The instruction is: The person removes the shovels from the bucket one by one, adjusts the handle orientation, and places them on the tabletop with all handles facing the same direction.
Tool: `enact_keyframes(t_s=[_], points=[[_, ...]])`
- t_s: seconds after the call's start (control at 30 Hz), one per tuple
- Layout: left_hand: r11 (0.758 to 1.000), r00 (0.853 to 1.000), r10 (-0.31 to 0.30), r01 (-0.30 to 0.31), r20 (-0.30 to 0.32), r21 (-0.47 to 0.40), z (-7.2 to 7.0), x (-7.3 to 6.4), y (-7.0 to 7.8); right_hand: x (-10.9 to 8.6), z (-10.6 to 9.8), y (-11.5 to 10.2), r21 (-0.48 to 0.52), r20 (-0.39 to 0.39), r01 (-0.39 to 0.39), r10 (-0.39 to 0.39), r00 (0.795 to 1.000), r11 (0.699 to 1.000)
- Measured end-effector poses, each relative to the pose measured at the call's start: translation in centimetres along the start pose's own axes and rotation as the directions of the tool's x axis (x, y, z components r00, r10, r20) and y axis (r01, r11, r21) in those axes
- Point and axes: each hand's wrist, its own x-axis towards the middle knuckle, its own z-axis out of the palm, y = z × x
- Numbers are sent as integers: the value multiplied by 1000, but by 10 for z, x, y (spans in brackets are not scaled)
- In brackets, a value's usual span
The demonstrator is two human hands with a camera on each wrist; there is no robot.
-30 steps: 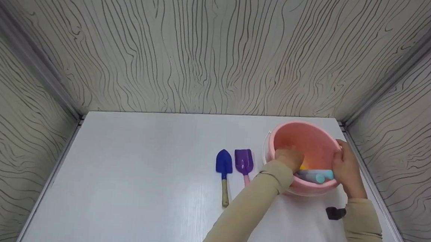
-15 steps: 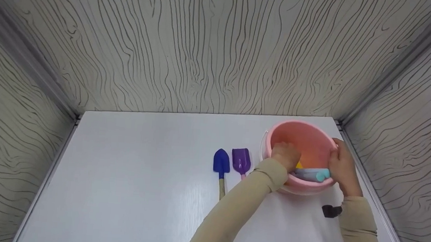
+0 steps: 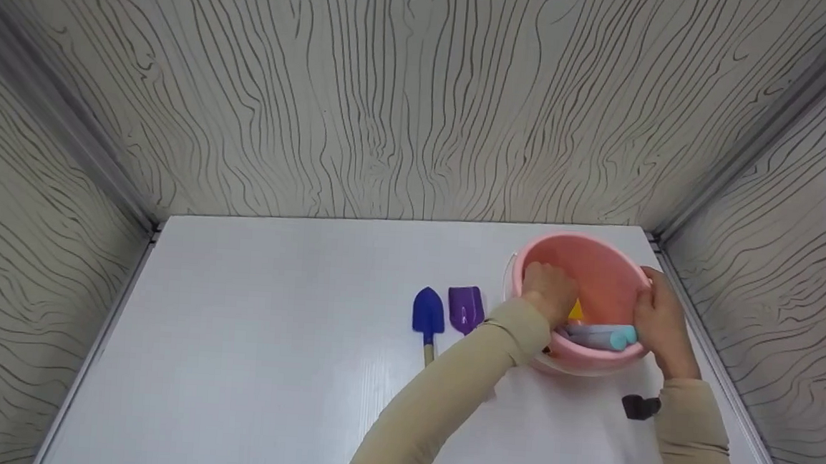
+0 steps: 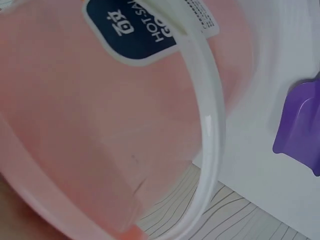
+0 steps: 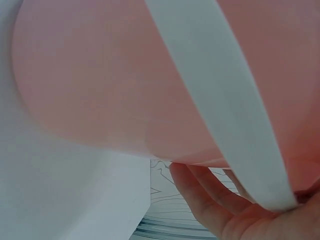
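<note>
A pink bucket (image 3: 608,272) stands at the right of the white table, its mouth towards me. My left hand (image 3: 550,290) reaches inside over the near left rim; its fingers are hidden, so what they hold cannot be told. At the right side of the bucket my right hand (image 3: 662,325) grips the rim, with fingers (image 5: 200,197) against the outer wall in the right wrist view. Grey pieces with light-blue ends (image 3: 602,336) lie inside near the front rim, beside a yellow piece (image 3: 577,311). The white bail handle (image 4: 212,115) hangs outside the bucket.
Left of the bucket lie a blue trowel (image 3: 428,312) and a purple toy shovel (image 3: 466,307); the left sleeve (image 3: 461,382) covers parts of both handles. Patterned walls (image 3: 391,116) enclose the back and sides of the table (image 3: 249,337).
My left hand has shifted a little towards the far left inside the bucket, and its forearm now hides more of the trowel and shovel handles. The right hand keeps its grip.
</note>
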Motion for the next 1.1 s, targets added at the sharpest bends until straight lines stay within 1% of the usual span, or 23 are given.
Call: enact_keyframes(t_s=[0.1, 0.23, 0.33, 0.4, 0.5, 0.57, 0.63, 0.67, 0.73, 0.87, 1.0, 1.07, 1.1], points=[[1000, 1000, -14, 14, 22, 1, -4, -5, -3, 0, 1, -1, -12, -9, 13, -13, 1000, 1000], [998, 999, -33, 34, 35, -46, -8, -9, -5, 1, 2, -2, -1, 6, -5, 5, 1000, 1000], [993, 999, -42, 44, 17, -109, -10, -11, -6, 2, 3, -2, 11, 24, -28, 28, 999, 1000], [991, 999, -46, 46, 2, -129, -10, -12, -7, 2, 3, -2, 16, 31, -37, 37, 999, 999], [992, 999, -39, 37, -14, -118, -11, -14, -8, 2, 2, -3, 25, 34, -46, 45, 998, 999], [995, 999, -31, 29, -21, -91, -12, -16, -8, 2, 2, -3, 33, 31, -48, 47, 998, 998], [996, 999, -31, 29, -21, -84, -14, -18, -8, 2, 2, -2, 44, 33, -51, 50, 998, 998], [995, 999, -35, 33, -22, -90, -14, -19, -8, 2, 2, -2, 49, 33, -52, 50, 998, 997], [991, 998, -50, 45, -31, -128, -16, -21, -8, 2, 2, -1, 45, 38, -52, 51, 998, 998], [972, 995, -84, 69, -60, -226, -19, -26, -11, 1, 1, 0, 18, 31, -41, 40, 999, 999], [948, 986, -131, 95, -100, -302, -20, -31, -17, 3, 0, 0, 6, 28, -18, 18, 999, 1000], [923, 983, -153, 105, -103, -369, -19, -35, -19, 3, -1, 1, 6, 35, -19, 19, 999, 1000], [905, 982, -160, 105, -102, -411, -19, -37, -20, 3, -1, 1, 5, 36, -23, 23, 999, 1000]])
